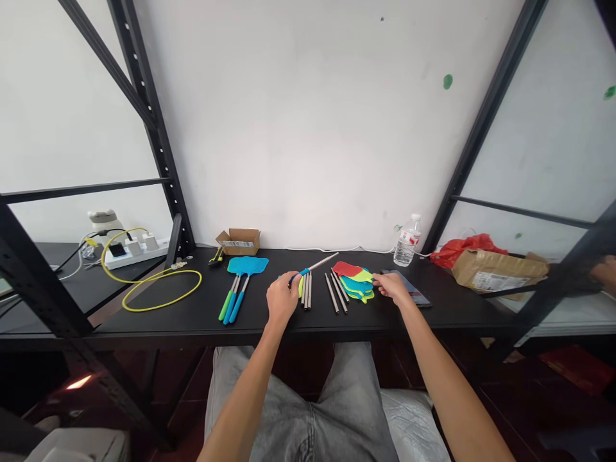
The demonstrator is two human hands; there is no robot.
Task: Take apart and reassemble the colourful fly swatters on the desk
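My left hand is closed around the blue handle of a thin metal rod, which points up and to the right. Just right of that hand, several loose metal rods lie side by side, with a bit of lime-green handle or plastic beside them. More rods rest beside a pile of red, blue and yellow-green fly swatter heads. My right hand pinches the right end of a fly swatter head in that pile. Whole fly swatters with blue and green handles lie to the left.
A small cardboard box stands at the back left. Behind my right hand are a phone-like flat device and a water bottle. A yellow cable loops at left. Black shelf posts frame the black table.
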